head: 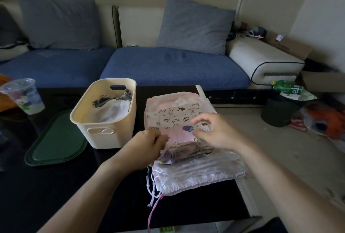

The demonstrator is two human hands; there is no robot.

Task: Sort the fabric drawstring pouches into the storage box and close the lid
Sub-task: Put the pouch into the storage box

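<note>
A stack of fabric drawstring pouches [196, 169] lies on the dark table, white and pink ones underneath, their cords hanging toward me. On top lies a pink printed pouch [179, 134] with a gathered mouth. My left hand [147, 148] pinches its left edge near the gathered end. Just above the pouch's right side, my right hand [214, 132] hovers with fingers loosely curled and holds nothing. The cream storage box [104, 135] stands left of the stack, open, with several pouches inside. Its dark green lid [56, 143] lies flat on the table left of the box.
A clear plastic cup [24, 96] stands at the table's far left. Behind the table runs a blue sofa [168, 65] with grey cushions. The table's right edge is close to the stack; beyond it are a dark bin [280, 113], a green bottle [287, 87] and floor clutter.
</note>
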